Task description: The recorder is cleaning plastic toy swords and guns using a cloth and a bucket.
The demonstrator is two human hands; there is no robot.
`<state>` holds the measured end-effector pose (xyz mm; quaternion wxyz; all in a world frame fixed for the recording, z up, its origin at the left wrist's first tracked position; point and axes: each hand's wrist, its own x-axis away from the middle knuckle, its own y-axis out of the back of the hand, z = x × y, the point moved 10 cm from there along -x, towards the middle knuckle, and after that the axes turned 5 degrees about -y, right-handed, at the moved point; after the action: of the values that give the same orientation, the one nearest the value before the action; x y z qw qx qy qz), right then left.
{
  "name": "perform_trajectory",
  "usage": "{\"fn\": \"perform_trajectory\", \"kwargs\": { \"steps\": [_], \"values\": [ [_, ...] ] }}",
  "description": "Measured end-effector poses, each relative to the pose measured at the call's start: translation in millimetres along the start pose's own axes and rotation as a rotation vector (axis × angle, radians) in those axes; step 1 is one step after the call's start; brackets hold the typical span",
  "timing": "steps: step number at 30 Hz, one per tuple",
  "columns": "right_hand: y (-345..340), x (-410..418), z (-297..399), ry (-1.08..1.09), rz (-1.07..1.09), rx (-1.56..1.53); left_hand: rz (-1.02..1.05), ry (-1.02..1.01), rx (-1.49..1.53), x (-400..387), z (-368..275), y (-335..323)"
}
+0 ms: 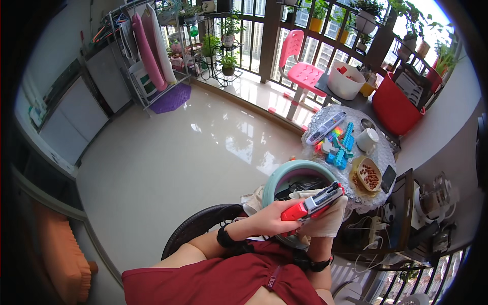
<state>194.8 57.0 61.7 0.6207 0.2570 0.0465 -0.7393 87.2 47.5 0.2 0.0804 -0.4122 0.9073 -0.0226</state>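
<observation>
My left hand [271,218] grips the red end of a toy gun [318,202] with a grey-and-white top and black details. A cream cloth [328,221] covers my right hand [324,225], which holds the toy from the right side; its fingers are mostly hidden. Just beyond my hands stands a round bin [271,183] with a pale green rim and dark plastic inside. On the round table to the right lie a blue pixel-style toy sword [347,136], other bright toy pieces and a pale toy knife [326,128].
The table's lacy plastic cover [354,110] also bears a white lidded mug [367,140], a bowl of nuts [370,176] and a phone [388,178]. Behind are a white tub [345,85], a red basket [396,108] and a pink chair [305,76]. Cables and a power strip [375,230] sit at right.
</observation>
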Motion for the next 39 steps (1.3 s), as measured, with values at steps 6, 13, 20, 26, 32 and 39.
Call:
{"fn": "perform_trajectory", "kwargs": {
  "steps": [6,13,20,26,32,39],
  "values": [
    [-6.3,-1.2,2.9,-0.047,0.032,0.492,-0.084,-0.067,0.144,-1.4,2.1,10.1],
    [-3.5,5.5,-22.4,-0.059,0.062,0.756,-0.078,-0.084,0.094,-3.4,6.4,14.2],
    [1.5,10.6,-46.1,-0.267,-0.141,-0.259,-0.085,-0.052,-0.051,-0.7,-2.6,1.9],
    [-6.8,15.8,-79.9,-0.547,-0.228,-0.934,-0.064,-0.113,-0.243,-1.4,-12.6,-3.3],
    [-9.1,21.7,-101.5,-0.665,-0.262,-1.165,-0.033,-0.088,-0.211,-3.6,-7.0,-7.1],
    [15.8,6.1,-11.0,0.097,-0.096,0.438,-0.034,-0.052,0.144,-1.9,5.2,5.7]
  ]
}}
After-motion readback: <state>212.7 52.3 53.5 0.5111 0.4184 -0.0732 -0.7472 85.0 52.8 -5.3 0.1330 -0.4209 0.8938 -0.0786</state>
